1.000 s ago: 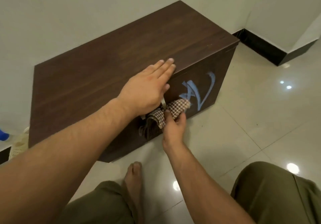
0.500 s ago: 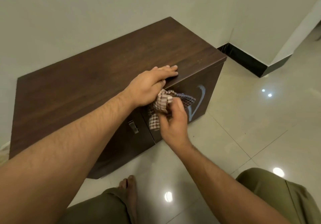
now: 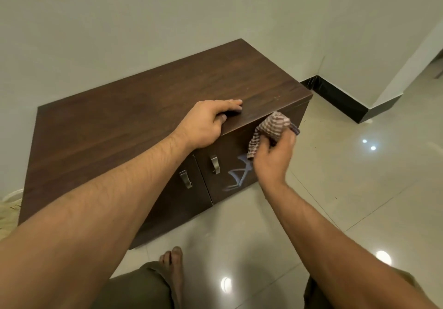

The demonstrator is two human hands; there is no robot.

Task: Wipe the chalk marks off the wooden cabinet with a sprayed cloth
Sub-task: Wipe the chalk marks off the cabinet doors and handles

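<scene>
Head view: cloth [image 3: 273, 126] bunched in right hand [image 3: 271, 155], pressed on cabinet [image 3: 143, 121] front above chalk marks [image 3: 239, 174]; left hand [image 3: 206, 124] gripping top edge. Risk: smearing chalk if wiping with a loaded fold.

One cabinet [image 3: 134, 126] – one cloth [image 3: 272, 126] – two handles [image 3: 215, 164] – two hands [image 3: 203, 126].
</scene>
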